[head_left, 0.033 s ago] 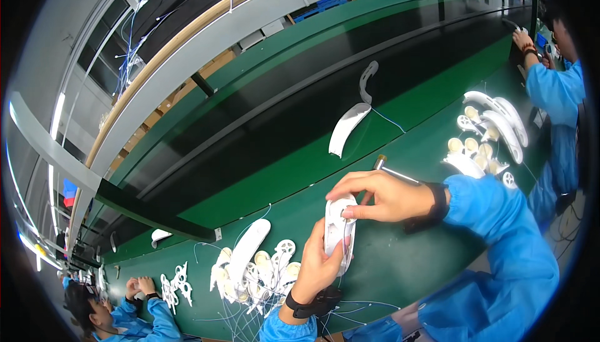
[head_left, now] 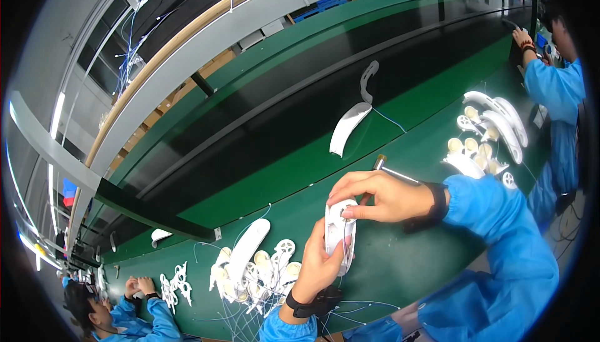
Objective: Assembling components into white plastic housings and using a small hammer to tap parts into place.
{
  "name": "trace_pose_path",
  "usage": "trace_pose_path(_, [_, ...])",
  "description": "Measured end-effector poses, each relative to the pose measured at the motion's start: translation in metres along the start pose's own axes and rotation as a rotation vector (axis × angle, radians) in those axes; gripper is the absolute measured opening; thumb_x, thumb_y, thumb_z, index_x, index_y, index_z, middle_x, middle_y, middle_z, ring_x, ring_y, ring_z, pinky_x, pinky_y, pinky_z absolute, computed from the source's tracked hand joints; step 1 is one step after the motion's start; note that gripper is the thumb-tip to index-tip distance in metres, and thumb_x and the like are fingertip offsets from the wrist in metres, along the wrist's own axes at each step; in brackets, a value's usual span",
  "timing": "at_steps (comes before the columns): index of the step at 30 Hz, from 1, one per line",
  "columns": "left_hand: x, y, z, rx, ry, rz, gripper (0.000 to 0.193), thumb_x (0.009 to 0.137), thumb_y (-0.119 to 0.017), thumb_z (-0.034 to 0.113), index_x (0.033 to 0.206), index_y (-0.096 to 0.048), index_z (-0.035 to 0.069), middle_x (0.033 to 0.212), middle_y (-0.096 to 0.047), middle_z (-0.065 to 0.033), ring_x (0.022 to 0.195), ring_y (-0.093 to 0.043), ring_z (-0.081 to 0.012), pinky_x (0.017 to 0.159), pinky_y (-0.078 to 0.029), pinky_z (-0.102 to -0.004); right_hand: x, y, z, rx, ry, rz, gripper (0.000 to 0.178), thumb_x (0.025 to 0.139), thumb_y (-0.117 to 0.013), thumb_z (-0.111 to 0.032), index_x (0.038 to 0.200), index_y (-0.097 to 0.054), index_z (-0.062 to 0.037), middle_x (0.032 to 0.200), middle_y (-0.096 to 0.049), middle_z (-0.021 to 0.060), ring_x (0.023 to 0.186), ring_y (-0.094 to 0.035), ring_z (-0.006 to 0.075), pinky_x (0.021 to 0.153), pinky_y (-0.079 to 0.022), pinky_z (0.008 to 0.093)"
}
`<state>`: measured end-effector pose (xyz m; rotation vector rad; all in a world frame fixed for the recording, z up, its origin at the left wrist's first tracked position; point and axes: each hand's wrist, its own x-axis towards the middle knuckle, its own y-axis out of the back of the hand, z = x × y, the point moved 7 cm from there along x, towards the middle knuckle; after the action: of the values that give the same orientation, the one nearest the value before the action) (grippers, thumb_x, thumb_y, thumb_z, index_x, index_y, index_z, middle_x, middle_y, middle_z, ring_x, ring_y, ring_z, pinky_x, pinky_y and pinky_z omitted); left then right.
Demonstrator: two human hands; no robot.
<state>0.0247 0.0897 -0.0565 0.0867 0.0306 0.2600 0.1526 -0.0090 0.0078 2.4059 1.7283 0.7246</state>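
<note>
A white, elongated plastic shell (head_left: 335, 232) with a hollow inside stands upright between my hands above the green table. My left hand (head_left: 317, 265) wraps round its lower part, thumb across the open side. At the shell's upper end, my right hand (head_left: 389, 198) curls its fingers over the rim and presses thumb and fingertip inside. A small dark detail shows at that fingertip, too small to make out. A thin cable runs down within the shell. Left of my left hand lies a pile of white plastic parts (head_left: 265, 270) with round pieces and thin cables.
A metal-shafted tool (head_left: 398, 174) lies just beyond my right hand. Curved white shells (head_left: 500, 130) and round parts sit at the right. Another white shell (head_left: 349, 129) rests near the dark conveyor belt (head_left: 287, 92). Co-workers in blue sleeves (head_left: 553, 89) work at both sides.
</note>
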Motion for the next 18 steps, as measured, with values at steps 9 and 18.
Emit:
trace_pose_path(9, [-0.003, 0.013, -0.010, -0.018, 0.045, -0.005, 0.040, 0.098, -0.062, 0.007, 0.134, -0.047, -0.004, 0.097, -0.066, -0.0082, 0.069, -0.069, -0.0148, 0.060, -0.060, -0.0289, 0.016, -0.014, 0.008, -0.061, 0.041, -0.039, 0.023, 0.093, -0.067, -0.008, 0.116, -0.069, -0.0036, 0.120, -0.064, 0.0125, 0.107, -0.066, 0.0223, 0.076, -0.058, 0.0323])
trace_pose_path(18, [-0.013, 0.039, -0.019, 0.147, -0.079, 0.030, 0.036, 0.097, -0.065, 0.007, 0.128, -0.051, -0.005, 0.094, -0.067, -0.0095, 0.067, -0.068, -0.0141, 0.058, -0.059, -0.0287, 0.027, -0.044, 0.029, 0.201, -0.188, -0.096, 0.036, 0.097, -0.070, -0.019, 0.123, -0.062, 0.0045, 0.111, -0.070, 0.0129, 0.101, -0.068, 0.0161, 0.084, -0.058, 0.0331])
